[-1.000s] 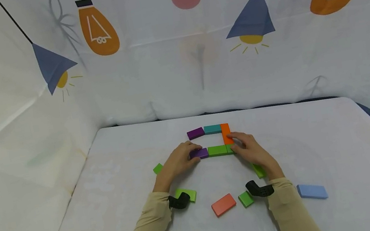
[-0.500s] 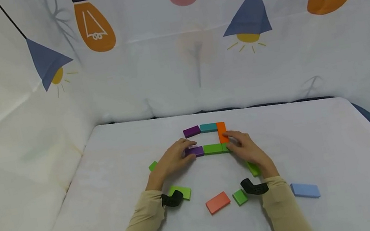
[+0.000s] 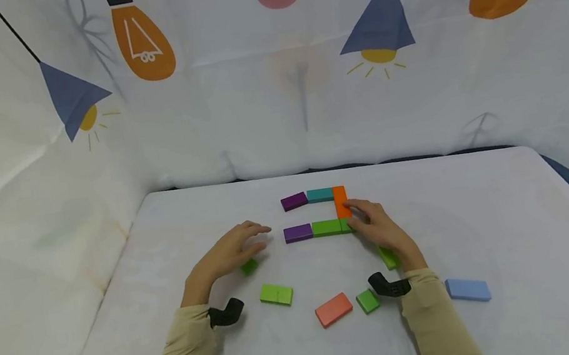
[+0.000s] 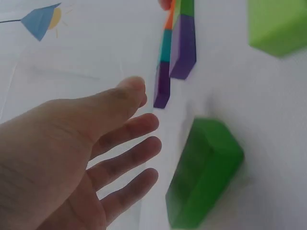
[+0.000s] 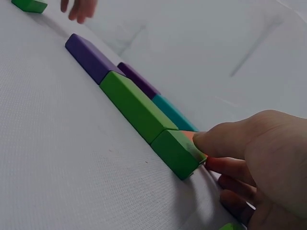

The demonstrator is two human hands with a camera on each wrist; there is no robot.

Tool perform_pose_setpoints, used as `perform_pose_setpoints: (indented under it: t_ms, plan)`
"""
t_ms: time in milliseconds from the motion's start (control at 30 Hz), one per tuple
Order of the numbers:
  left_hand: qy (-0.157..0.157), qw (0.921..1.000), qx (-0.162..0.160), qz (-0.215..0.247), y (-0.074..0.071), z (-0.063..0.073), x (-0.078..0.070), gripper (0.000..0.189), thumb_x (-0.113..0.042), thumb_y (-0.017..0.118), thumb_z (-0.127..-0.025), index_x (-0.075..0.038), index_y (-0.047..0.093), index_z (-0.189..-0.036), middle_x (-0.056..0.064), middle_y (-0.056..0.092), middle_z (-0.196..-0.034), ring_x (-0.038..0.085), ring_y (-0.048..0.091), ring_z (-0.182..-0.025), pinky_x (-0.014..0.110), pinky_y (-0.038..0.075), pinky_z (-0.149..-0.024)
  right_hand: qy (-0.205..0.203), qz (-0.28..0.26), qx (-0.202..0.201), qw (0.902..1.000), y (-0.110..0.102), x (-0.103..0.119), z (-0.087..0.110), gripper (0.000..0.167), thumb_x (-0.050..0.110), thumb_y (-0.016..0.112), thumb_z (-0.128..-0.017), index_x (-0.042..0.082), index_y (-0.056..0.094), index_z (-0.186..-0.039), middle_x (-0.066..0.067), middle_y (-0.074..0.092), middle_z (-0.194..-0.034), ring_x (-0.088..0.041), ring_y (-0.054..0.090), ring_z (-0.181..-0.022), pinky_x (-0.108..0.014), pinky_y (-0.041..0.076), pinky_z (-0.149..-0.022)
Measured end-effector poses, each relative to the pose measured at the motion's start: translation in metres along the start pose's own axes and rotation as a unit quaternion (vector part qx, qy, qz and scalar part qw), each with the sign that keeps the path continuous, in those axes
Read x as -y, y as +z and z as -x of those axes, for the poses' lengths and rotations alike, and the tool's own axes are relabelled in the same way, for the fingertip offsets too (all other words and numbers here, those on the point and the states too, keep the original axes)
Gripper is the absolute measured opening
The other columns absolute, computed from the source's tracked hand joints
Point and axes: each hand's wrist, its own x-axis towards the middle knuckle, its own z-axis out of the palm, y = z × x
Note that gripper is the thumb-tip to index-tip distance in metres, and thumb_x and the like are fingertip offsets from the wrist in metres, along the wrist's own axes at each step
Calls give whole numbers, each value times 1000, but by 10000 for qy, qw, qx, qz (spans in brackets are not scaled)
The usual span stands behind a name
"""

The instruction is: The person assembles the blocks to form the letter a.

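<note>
Left hand (image 3: 226,252) spread, holding nothing, near loose green block (image 3: 249,267) on surface (image 3: 525,211). Right hand (image 3: 383,228) loosely curved (thumb and index apart), touching adjoining orange block (image 3: 340,196) and short green block (image 5: 173,152).

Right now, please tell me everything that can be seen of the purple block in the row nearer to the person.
The purple block is a plain, oblong bar with smooth faces; I cannot tell whether it is wood or plastic. It lies flat on the white table, at its row's left end. Its right end meets a green block; the left hand is apart from it.
</note>
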Motion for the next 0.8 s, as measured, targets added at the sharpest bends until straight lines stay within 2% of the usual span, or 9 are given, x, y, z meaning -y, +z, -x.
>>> perform_pose_setpoints:
  t_ms: [200,300,367,600,800]
  plan:
    - [-66,9992,393,-62,-8,29,5,43,-25,70,-85,-18,60,-127,1,55,-128,22,48,-120,44,42,-102,-82,2,-56,10000,-1,-3,-1,47,19,50,-98,10,39,-143,-15,33,-150,-35,24,-138,-55,26,-111]
    - [36,9982,590,-119,-10,42,5,42,-19,71,-84,-17,61,-125,1,55,-126,23,48,-118,45,42,-100,-39,-101,28,9999,1,-3,0,48,19,50,-97,10,39,-143,-15,32,-150,-35,23,-139,-55,25,-111]
    - [130,9980,586,-186,-11,46,6,40,-15,70,-85,-17,61,-124,2,56,-124,24,48,-117,46,43,-99,-47,-110,58,9999,1,-3,0,48,20,50,-97,10,39,-143,-15,33,-150,-35,22,-139,-55,24,-112]
    - [214,9981,173,-548,-8,43,10,33,-9,68,-86,-12,65,-118,5,59,-118,23,52,-112,43,45,-96,6,-63,54,10000,2,-4,4,48,20,50,-98,9,39,-143,-16,32,-150,-36,22,-139,-55,23,-112]
    - [61,9990,217,-395,-5,37,8,33,-14,68,-87,-12,65,-120,4,56,-123,23,48,-116,43,43,-99,-75,-65,12,10000,2,-3,4,47,21,50,-98,10,40,-142,-15,32,-150,-36,23,-139,-56,24,-112]
